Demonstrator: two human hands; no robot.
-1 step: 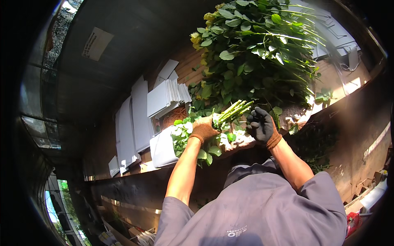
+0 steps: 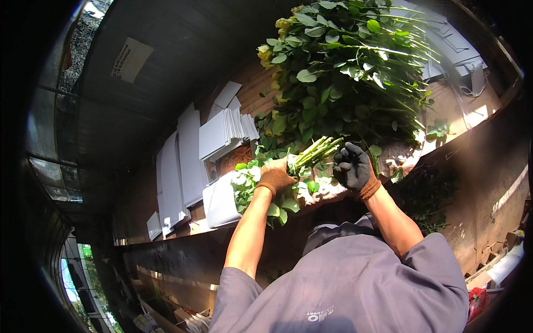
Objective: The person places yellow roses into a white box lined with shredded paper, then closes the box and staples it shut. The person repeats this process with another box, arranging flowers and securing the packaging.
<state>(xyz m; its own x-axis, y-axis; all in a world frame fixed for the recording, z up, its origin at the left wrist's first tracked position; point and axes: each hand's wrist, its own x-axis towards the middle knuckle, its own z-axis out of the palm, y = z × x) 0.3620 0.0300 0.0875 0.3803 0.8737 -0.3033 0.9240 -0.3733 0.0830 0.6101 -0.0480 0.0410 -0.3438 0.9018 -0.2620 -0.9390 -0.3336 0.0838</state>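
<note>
Left hand in brown knit glove (image 2: 275,176) clamped on small leafy bunch of cut green stems (image 2: 315,154), held at bench front, below big yellow-flowered leafy pile (image 2: 344,83). Right hand in black-palmed, brown-cuffed glove (image 2: 354,168): fingers parted, loosely curled, just beside stem ends.

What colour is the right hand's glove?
The glove is black with a brown cuff, best seen in the head view.

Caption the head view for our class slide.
Left hand grips bunched stems, right hand nearby, before a leafy flower pile.
</note>
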